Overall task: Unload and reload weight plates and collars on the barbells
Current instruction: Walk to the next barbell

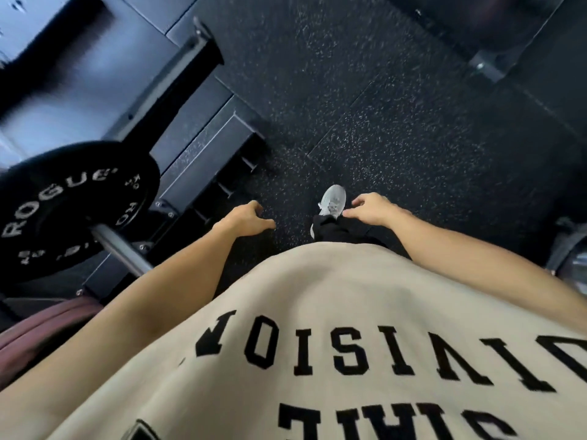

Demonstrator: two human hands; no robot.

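We see a black rubber floor (365, 106) with white speckles filling the upper frame. At the left, a round black weight plate (73, 204) sits on a smooth steel barbell (120, 246). Our left hand (246, 219) and right hand (373, 211) hang loosely curled, grasping nothing, at the centre.

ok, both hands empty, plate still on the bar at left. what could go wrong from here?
1. No collar is visible outside the black plate on the bare sleeve; it might slide if the bar tips.
2. The left hand and right hand hang away from it, so a shift may go uncaught.
3. The shoe nears the platform edge: trip risk.
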